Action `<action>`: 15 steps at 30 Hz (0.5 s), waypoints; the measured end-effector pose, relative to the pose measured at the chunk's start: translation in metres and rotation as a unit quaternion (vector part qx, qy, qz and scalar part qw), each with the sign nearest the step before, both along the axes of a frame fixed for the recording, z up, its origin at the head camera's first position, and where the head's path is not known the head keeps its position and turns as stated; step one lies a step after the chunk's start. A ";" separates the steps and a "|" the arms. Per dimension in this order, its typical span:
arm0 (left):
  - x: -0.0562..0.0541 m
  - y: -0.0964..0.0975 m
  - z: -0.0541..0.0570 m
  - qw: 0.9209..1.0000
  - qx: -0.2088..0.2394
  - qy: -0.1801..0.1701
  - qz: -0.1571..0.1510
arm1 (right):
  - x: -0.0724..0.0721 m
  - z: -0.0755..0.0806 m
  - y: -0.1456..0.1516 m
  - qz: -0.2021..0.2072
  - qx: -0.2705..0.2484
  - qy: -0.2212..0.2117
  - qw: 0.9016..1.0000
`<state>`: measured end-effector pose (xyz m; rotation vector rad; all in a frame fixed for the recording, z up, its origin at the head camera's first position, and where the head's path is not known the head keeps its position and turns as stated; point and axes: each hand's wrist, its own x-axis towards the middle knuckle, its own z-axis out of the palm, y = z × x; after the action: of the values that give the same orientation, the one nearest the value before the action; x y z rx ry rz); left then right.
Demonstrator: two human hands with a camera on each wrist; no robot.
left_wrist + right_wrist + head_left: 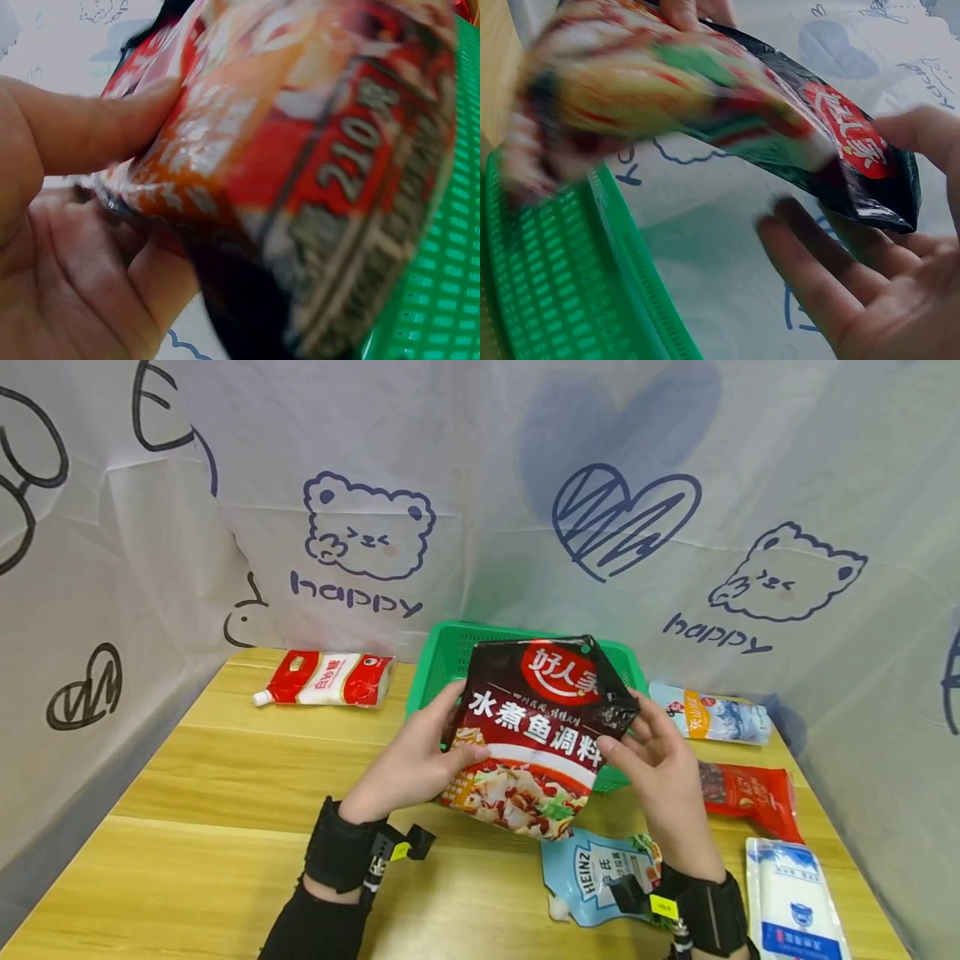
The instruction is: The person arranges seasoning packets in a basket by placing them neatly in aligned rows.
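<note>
A dark red and black seasoning packet (534, 727) with a picture of food on its front is held up over the green plastic basket (429, 672). My left hand (412, 768) grips its left edge, thumb on the front and fingers behind. On the opposite side, my right hand (663, 768) holds the upper right edge between thumb and fingers. In the right wrist view the packet (660, 97) slants, with its black corner between the right thumb (919, 131) and the fingers below. The left wrist view shows the left thumb (105, 124) pressing the packet's side. The packet hides much of the basket.
A red and white spouted pouch (326, 679) lies left of the basket. Under the right forearm is a light-blue Heinz pouch (592, 877). Along the right side lie a blue and white packet (720, 717), a red packet (753, 793) and a white and blue bag (795, 893).
</note>
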<state>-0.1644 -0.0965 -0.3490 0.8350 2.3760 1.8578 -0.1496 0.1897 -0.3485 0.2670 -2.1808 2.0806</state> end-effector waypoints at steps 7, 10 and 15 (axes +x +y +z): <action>-0.003 -0.002 -0.004 0.998 -0.056 0.024 -0.032 | -0.001 -0.001 0.009 0.034 0.057 -0.012 0.998; -0.003 -0.003 -0.005 0.995 -0.086 0.037 -0.046 | 0.000 0.000 0.012 0.046 0.084 -0.031 0.995; -0.003 -0.002 -0.006 0.989 -0.120 0.033 -0.075 | 0.002 0.000 0.016 0.078 0.160 -0.065 0.982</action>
<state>-0.1672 -0.0989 -0.3546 1.0302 2.4318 1.4772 -0.1479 0.2055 -0.3482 0.3491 -2.6530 1.8578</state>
